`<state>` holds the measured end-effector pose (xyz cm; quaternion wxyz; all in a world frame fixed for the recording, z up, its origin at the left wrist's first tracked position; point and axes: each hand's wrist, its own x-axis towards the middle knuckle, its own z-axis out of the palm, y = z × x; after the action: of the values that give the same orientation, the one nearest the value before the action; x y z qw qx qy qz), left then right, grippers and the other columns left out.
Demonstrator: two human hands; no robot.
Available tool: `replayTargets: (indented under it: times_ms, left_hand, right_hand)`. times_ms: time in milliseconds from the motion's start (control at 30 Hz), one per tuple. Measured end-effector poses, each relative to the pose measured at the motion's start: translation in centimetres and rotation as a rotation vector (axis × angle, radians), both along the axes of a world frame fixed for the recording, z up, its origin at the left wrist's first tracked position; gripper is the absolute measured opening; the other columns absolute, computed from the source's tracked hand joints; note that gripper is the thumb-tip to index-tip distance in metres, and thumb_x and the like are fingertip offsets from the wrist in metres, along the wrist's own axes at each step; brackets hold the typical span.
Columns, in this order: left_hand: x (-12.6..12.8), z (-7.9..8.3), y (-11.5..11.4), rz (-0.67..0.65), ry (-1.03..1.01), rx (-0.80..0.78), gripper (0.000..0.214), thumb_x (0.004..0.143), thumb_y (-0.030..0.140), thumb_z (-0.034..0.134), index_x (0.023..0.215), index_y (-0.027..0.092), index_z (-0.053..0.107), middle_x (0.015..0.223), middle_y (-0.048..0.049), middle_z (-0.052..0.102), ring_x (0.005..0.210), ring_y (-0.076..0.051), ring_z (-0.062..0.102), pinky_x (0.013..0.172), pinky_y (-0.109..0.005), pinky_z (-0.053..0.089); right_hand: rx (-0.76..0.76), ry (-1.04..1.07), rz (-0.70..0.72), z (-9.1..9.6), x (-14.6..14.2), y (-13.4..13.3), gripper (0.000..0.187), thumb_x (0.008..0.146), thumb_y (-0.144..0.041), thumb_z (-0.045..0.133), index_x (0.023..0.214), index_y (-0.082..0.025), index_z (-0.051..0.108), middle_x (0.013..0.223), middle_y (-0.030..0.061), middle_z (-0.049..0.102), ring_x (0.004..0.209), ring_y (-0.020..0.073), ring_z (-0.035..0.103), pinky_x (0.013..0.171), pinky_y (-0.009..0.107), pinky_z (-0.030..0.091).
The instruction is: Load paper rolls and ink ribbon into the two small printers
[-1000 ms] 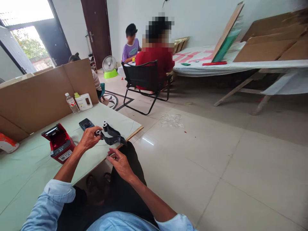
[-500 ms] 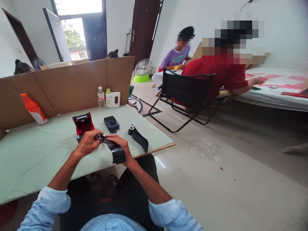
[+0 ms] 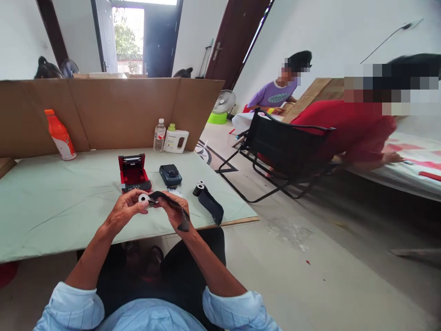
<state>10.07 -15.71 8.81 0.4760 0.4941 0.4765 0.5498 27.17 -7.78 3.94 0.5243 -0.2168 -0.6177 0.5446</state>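
Note:
My left hand (image 3: 123,212) is closed around a small paper roll (image 3: 143,199), its white end with a dark core hole facing me. A black strip (image 3: 177,212) runs from the roll into my right hand (image 3: 171,212), whose fingers grip it while its loose end droops over the wrist. Just beyond the hands sits a red portable printer (image 3: 133,174) with its lid raised. A dark, closed device (image 3: 170,174) lies to the right of it. Farther right, a second black roll (image 3: 199,189) has a length of strip (image 3: 211,207) trailing toward the table's front edge.
A cardboard screen (image 3: 120,110) lines the back of the pale green table (image 3: 69,197). Before it stand an orange bottle (image 3: 61,138), a clear bottle (image 3: 159,136) and a white jug (image 3: 176,139). To the right, a person in red sits in a black folding chair (image 3: 275,147).
The roll has turned so its white end faces me more. The strip's free end has swung right and up against my right wrist. The camera view has shifted.

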Motion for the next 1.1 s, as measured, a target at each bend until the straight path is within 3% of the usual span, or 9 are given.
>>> replayTargets:
  times_ms: [100,200,300,400,500,767,933,1100]
  left_hand:
    - [0.4,-0.7,-1.4,-0.002,-0.068,0.023,0.042,0.072,0.041,0.091,0.103,0.017,0.075,0.110,-0.0088,0.075,0.101,-0.022,0.070,0.082,-0.032,0.060]
    - [0.7,-1.5,-2.5,0.003,-0.062,0.056,0.044,0.069,0.032,0.094,0.105,0.017,0.074,0.109,-0.0092,0.075,0.104,-0.023,0.071,0.088,-0.035,0.059]
    - [1.2,-1.9,-3.6,-0.003,0.055,0.106,0.053,0.065,0.025,0.095,0.112,0.017,0.072,0.113,-0.0090,0.074,0.106,-0.024,0.070,0.098,-0.039,0.056]
    - [1.8,-2.3,-4.7,-0.031,0.150,0.154,0.057,0.065,0.020,0.094,0.117,0.019,0.072,0.120,-0.0085,0.072,0.114,-0.026,0.068,0.108,-0.041,0.051]
    - [2.3,-2.9,-5.4,-0.073,0.135,0.157,0.060,0.066,0.018,0.093,0.121,0.020,0.070,0.121,-0.0083,0.071,0.117,-0.026,0.067,0.110,-0.040,0.049]
    - [2.8,-4.6,-5.7,-0.195,-0.143,0.167,0.061,0.074,0.026,0.093,0.128,0.021,0.066,0.126,-0.0115,0.071,0.119,-0.025,0.069,0.100,-0.034,0.055]
    - [2.3,-3.1,-6.0,-0.264,-0.069,0.178,0.065,0.078,0.025,0.089,0.135,0.022,0.059,0.130,-0.0133,0.069,0.119,-0.026,0.068,0.099,-0.035,0.055]
    - [1.5,-0.1,-6.5,-0.331,0.338,0.235,0.068,0.077,0.012,0.079,0.140,0.024,0.057,0.133,-0.0107,0.066,0.124,-0.029,0.065,0.106,-0.041,0.054]
  right_hand:
    - [-0.077,0.039,-0.020,-0.5,0.4,-2.2,0.030,0.085,-0.051,0.082,0.097,-0.024,0.081,0.110,0.0054,0.078,0.090,0.0208,0.073,0.076,0.033,0.063]
    - [-0.304,0.091,0.045,-1.9,0.6,-4.9,0.037,0.082,-0.047,0.087,0.110,-0.024,0.077,0.109,0.0050,0.078,0.097,0.0206,0.073,0.078,0.031,0.063]
    - [-0.585,0.188,0.350,-3.5,0.8,-7.7,0.042,0.084,-0.055,0.084,0.108,-0.021,0.077,0.100,0.0055,0.077,0.091,0.0205,0.073,0.073,0.031,0.062]
    - [-0.749,0.320,0.589,-4.2,0.9,-9.7,0.044,0.084,-0.058,0.082,0.105,-0.020,0.075,0.101,0.0057,0.077,0.082,0.0186,0.071,0.074,0.033,0.061]
    - [-0.789,0.371,0.629,-4.2,1.0,-10.7,0.040,0.086,-0.054,0.081,0.106,-0.020,0.073,0.101,0.0050,0.076,0.075,0.0166,0.067,0.076,0.034,0.059]
    - [-0.771,0.420,0.596,-3.2,0.9,-11.6,0.041,0.085,-0.055,0.081,0.110,-0.023,0.070,0.099,0.0034,0.073,0.076,0.0164,0.062,0.074,0.032,0.054]
    - [-0.744,0.388,0.668,-2.1,1.5,-11.6,0.047,0.082,-0.053,0.086,0.114,-0.023,0.071,0.100,0.0029,0.072,0.075,0.0157,0.062,0.077,0.031,0.054]
    - [-0.704,0.332,0.708,-1.7,2.5,-11.7,0.045,0.084,-0.053,0.086,0.114,-0.023,0.071,0.098,0.0029,0.072,0.078,0.0157,0.064,0.079,0.031,0.056]
